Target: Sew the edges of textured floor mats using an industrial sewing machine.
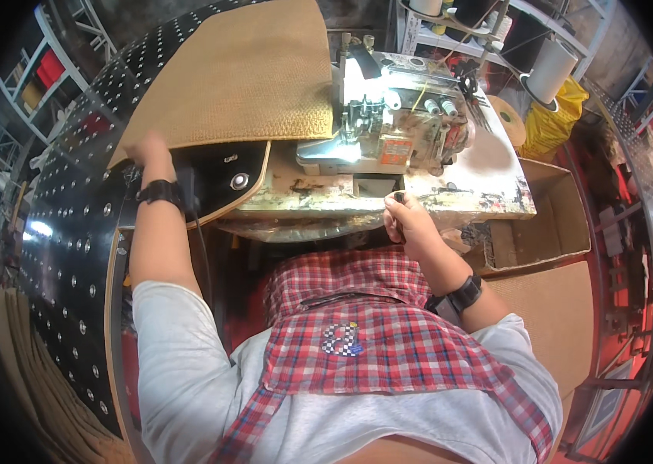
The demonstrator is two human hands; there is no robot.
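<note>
A large tan woven mat [241,77] lies on the black perforated table and reaches the overlock sewing machine [411,116] on its right. Its near edge runs beside the lit needle area. My left hand [149,148] is at the mat's near left corner; motion smears its fingers, so I cannot tell if they grip it. My right hand [413,223] is closed in front of the machine, near the worktop's front edge. From its fist sticks a small dark tool [398,199], mostly hidden by the fingers. A pale thread runs close to it.
White thread cones [553,69] stand behind the machine at the right. A yellow bag [557,112] and an open cardboard box [550,209] sit right of the worktop. More tan pieces [547,309] lie by my right arm, and folded brown cloth [25,371] hangs at the left.
</note>
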